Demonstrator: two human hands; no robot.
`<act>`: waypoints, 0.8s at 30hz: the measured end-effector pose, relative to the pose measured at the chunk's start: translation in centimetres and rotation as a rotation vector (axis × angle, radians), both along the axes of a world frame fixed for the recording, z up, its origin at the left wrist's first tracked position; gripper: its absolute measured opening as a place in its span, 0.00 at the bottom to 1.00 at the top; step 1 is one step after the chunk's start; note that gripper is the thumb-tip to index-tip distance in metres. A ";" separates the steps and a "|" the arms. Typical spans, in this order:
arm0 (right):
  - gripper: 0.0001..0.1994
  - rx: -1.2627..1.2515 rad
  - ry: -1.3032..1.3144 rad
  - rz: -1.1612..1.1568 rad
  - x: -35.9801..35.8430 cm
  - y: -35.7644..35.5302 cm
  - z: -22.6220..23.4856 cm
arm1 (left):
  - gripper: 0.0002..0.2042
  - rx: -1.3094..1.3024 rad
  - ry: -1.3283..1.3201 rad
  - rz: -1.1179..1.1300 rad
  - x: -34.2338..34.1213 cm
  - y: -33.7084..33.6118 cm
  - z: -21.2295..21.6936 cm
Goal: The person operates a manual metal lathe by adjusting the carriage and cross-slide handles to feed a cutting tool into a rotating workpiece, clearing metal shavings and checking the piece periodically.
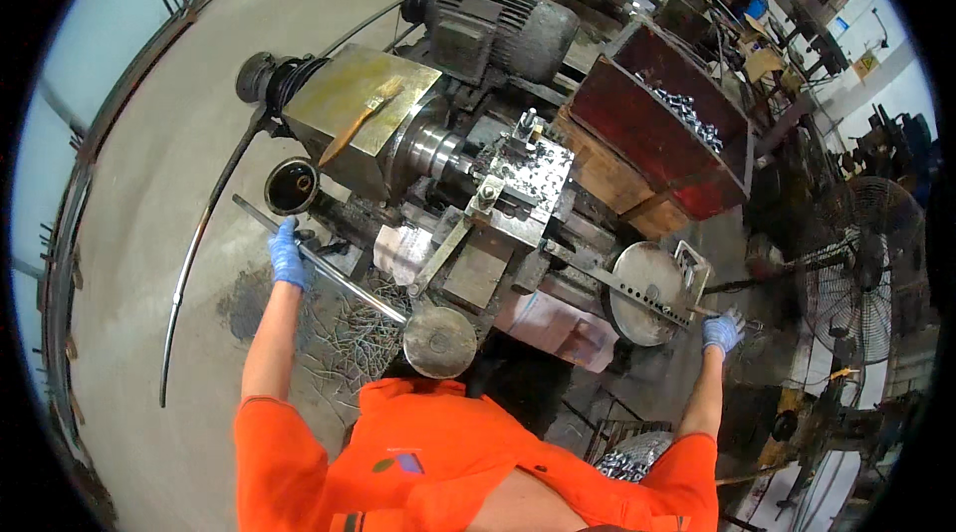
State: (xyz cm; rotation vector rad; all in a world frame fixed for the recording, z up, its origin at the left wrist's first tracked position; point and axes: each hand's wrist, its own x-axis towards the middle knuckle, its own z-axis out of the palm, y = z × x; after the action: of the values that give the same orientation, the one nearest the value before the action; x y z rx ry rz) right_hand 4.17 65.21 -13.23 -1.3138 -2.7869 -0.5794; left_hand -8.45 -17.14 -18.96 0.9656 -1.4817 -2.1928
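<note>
Lathe (468, 194) sat in the middle of the concrete floor (139, 233), grey motor (503, 24) mounted behind it, brass-coloured headstock cover (363, 99) on its left end. Red metal bin (662, 124) stood behind on a wooden crate, shiny small parts piled in it. Floor fan (861, 263) was off to the person's right.

Person in an orange shirt (448, 462) stood at the front of the machine, both arms stretched wide, blue gloves on.

Round handwheel (647, 293) sat at the right end, a flat perforated bar (637, 295) lying across its face. Smaller round disc (439, 341) sat just in front of the person's chest.

Long steel lever (329, 268) ran diagonally from upper left down to that disc. Left hand (287, 253) was closed around the lever near its upper end. Open dark pot (292, 186) stood just above that hand.

Right hand (721, 331) was wrapped on the thin handle (702, 312) at the outer end of the perforated bar, just right of the handwheel; fingers curled in.

Paintbrush (360, 121) lay flat on the headstock cover. Metal swarf (349, 343) was scattered on the floor under the lever.
</note>
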 end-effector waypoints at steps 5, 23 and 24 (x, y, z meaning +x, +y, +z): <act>0.37 -0.044 0.173 0.206 4.9 -5.2 -0.7 | 0.20 0.088 0.080 -0.012 1.1 -8.5 -5.1; 0.14 -0.437 0.512 0.395 11.8 -15.6 0.4 | 0.19 -1.655 -0.573 -0.784 3.8 -1.0 -16.3; 0.13 -0.514 0.519 0.414 10.5 -16.0 1.7 | 0.15 -1.742 -0.497 -0.902 3.3 -1.5 -13.7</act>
State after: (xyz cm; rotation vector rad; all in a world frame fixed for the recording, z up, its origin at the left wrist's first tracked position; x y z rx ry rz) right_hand 14.71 49.22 -11.53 -0.7183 -2.6904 0.4549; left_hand -5.11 -18.65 -32.69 0.0828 -3.2718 -0.0630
